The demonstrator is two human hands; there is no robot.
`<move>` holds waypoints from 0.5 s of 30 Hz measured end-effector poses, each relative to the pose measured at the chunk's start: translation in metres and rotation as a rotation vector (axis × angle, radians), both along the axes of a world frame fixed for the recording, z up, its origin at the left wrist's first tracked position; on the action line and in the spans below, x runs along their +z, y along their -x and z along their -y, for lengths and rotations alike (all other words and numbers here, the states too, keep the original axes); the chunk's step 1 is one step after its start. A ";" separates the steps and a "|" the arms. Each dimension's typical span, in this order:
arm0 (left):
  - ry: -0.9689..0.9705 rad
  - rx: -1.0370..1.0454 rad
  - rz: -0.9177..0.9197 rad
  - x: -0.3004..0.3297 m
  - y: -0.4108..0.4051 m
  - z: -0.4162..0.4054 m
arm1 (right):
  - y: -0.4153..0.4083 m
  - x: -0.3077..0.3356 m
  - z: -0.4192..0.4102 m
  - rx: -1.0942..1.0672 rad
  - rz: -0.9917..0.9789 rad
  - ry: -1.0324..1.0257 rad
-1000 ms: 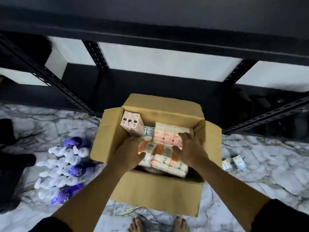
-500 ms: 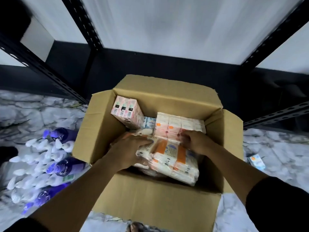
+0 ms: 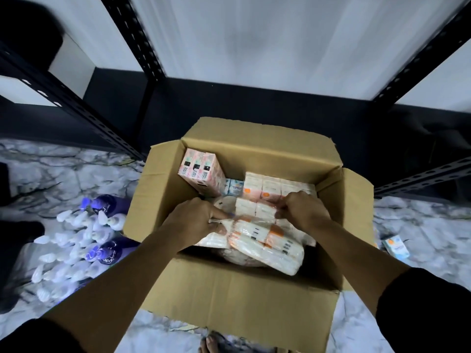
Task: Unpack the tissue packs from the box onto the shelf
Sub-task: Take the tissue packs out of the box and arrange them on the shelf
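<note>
An open cardboard box (image 3: 237,299) stands on the marble floor before a black metal shelf (image 3: 254,47) with white boards. Inside lie white-and-orange tissue packs in clear plastic wrap (image 3: 270,238). My left hand (image 3: 193,222) pinches the wrap at the bundle's left end. My right hand (image 3: 303,211) grips the wrap at its upper right. More orange packs (image 3: 265,189) lie behind, a pink pack (image 3: 201,171) stands tilted at the back left, and small blue packs (image 3: 233,187) show between them.
Purple and white pump bottles (image 3: 84,240) lie in a heap on the floor left of the box. A small blue tissue pack (image 3: 396,247) lies on the floor to the right. Bare toes (image 3: 211,346) show below the box. Slanted shelf posts (image 3: 418,179) flank the box.
The view has dropped closer to the box. Both hands went from resting flat on the bundle to pinching its plastic wrap, and the bundle's near end has lifted slightly.
</note>
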State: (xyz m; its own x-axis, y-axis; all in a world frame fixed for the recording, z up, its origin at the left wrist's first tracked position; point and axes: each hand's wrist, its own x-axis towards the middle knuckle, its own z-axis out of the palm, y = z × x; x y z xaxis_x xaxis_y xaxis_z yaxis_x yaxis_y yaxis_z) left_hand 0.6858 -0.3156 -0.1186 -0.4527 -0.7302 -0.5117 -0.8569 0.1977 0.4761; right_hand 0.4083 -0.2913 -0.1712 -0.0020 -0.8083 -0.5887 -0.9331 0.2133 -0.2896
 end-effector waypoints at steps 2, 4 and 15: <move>0.000 0.003 0.027 0.019 -0.001 0.000 | 0.000 0.020 0.003 -0.012 0.013 0.048; 0.007 -0.014 0.032 0.043 -0.002 0.001 | 0.001 0.047 0.005 -0.046 0.025 0.098; 0.138 -0.135 0.115 0.227 0.004 0.019 | 0.025 0.255 0.001 -0.043 0.006 0.249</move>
State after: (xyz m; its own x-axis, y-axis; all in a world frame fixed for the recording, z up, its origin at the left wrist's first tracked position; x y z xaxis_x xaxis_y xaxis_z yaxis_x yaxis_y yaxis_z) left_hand 0.6820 -0.3350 0.1082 -0.4956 -0.7336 -0.4651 -0.8653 0.3704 0.3378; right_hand 0.3831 -0.2922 0.0836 -0.0369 -0.9278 -0.3713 -0.9228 0.1742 -0.3438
